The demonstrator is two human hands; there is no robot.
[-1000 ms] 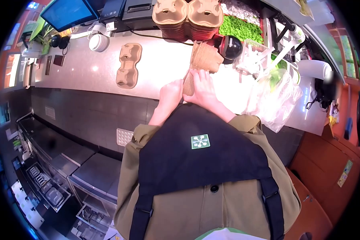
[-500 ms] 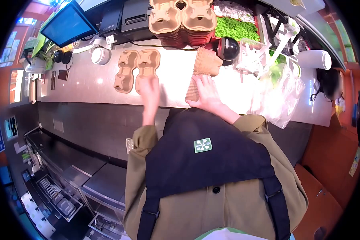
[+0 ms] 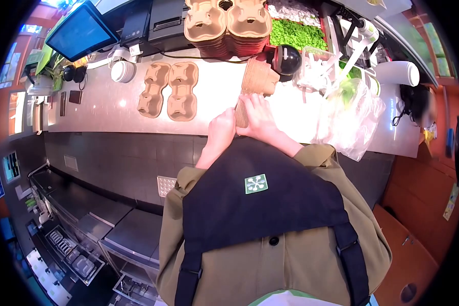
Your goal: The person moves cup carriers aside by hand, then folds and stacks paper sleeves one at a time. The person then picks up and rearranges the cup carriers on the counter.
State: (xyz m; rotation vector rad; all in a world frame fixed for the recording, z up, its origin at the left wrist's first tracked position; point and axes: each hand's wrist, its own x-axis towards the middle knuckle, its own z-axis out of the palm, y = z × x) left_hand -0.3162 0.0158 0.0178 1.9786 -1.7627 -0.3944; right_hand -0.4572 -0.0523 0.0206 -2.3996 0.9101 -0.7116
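Observation:
A stack of nested brown cardboard sleeves (image 3: 255, 79) lies on the bright metal counter (image 3: 107, 112), its near end close to the counter's front edge. My right hand (image 3: 257, 115) rests on the near part of the stack, fingers bent over it. At the left side of that end is my left hand (image 3: 223, 130), its fingers closed against the stack; whether they pinch a single sleeve is too small to tell. Two cardboard cup carriers, a left one (image 3: 153, 90) and a right one (image 3: 182, 92), lie side by side to the left.
Behind the sleeves stand tall stacked carriers (image 3: 227, 30) and a black round device (image 3: 287, 59). At right are a clear plastic bag (image 3: 352, 120) and a white cup (image 3: 398, 74). A white lidded container (image 3: 122, 71) and a screen (image 3: 81, 31) are at left.
My left hand has left the right-hand cup carrier and moved right to the near end of the sleeve stack. My right hand has stayed at the stack.

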